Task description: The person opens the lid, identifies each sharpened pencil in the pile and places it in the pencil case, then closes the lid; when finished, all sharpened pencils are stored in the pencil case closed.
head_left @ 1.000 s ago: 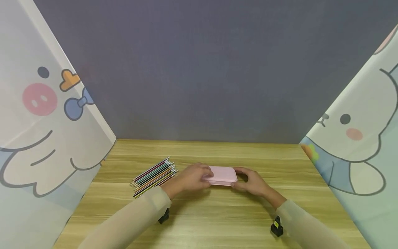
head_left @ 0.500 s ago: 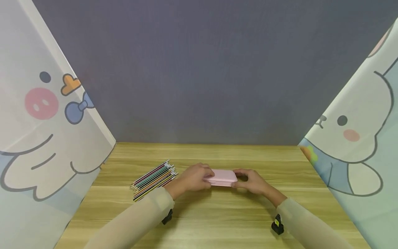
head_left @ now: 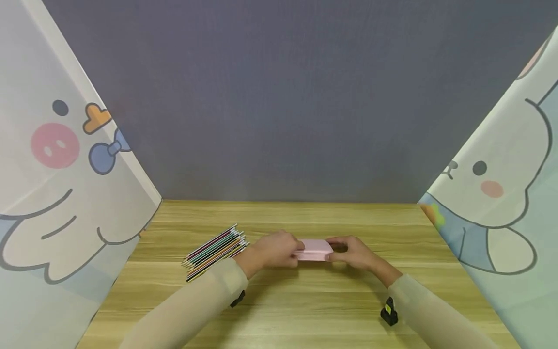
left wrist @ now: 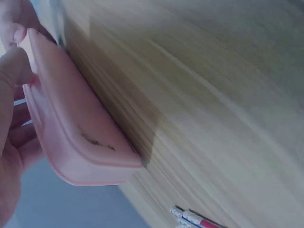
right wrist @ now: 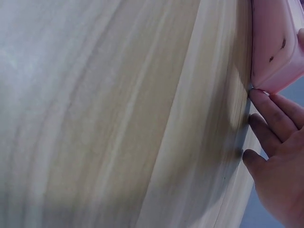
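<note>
A pink pencil case point(head_left: 316, 247) with rounded corners lies on the wooden table. My left hand point(head_left: 279, 249) grips its left part. In the left wrist view, the left thumb point(left wrist: 16, 66) bends over the case's upper edge, with the other fingers behind it. Dark smudges mark the side of the case point(left wrist: 80, 109). My right hand point(head_left: 355, 254) holds the right end, its thumb at the front corner and a finger at the back. The right wrist view has spread right fingers point(right wrist: 273, 111) beside the case's end. The case's inside is hidden.
Several striped pencils point(head_left: 215, 251) lie in a slanted bundle left of the left hand. A grey panel point(head_left: 279, 121) rises behind the table point(head_left: 305, 310). Cartoon-printed panels stand at the left point(head_left: 26, 194) and right point(head_left: 514, 203).
My left hand has shifted slightly right along the pencil case and turned a little. Less of its top and more of its front side shows. The right hand and pencils stay nearly in place.
</note>
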Demonstrator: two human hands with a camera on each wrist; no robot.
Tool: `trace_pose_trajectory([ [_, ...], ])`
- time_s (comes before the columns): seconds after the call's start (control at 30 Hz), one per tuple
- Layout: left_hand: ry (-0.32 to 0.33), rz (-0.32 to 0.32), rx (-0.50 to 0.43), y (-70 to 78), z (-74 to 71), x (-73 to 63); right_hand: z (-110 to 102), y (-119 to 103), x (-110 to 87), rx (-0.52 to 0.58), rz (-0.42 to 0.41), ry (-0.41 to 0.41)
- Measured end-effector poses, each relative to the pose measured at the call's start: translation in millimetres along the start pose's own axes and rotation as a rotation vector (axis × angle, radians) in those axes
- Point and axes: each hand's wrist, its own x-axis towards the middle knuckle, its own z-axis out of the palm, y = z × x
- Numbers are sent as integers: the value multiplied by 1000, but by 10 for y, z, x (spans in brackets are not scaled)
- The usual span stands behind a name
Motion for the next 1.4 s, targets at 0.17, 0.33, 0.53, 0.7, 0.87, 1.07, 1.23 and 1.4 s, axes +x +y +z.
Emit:
trace_pose_trajectory([
  [0.17, -44, 51, 187, 132, -26, -1, 5, -18, 1, -1, 5, 0],
  [0.33, 38, 130, 405, 206, -26, -16, -17, -45, 16, 8, 24, -1],
  [0.53, 145, 168, 545, 202, 19, -35, -30, -70, 52, -1, 48, 3],
  [0.7, 99, 146, 552, 207, -1, -47, -7, -78, 87, -28, 44, 15],
  [0.87, -41, 134, 421, 261, -5, -38, -13, -50, 83, -35, 23, 12],
  [1.07, -60, 123, 254, 268, 73, -71, -26, -15, 68, -2, -29, -29],
  [1.23, -32, 21, 170, 192, 78, -160, 7, 12, 45, -52, -100, -15],
  [1.4, -27, -56, 116, 136, 107, -287, 43, 89, -14, -44, -173, -24],
])
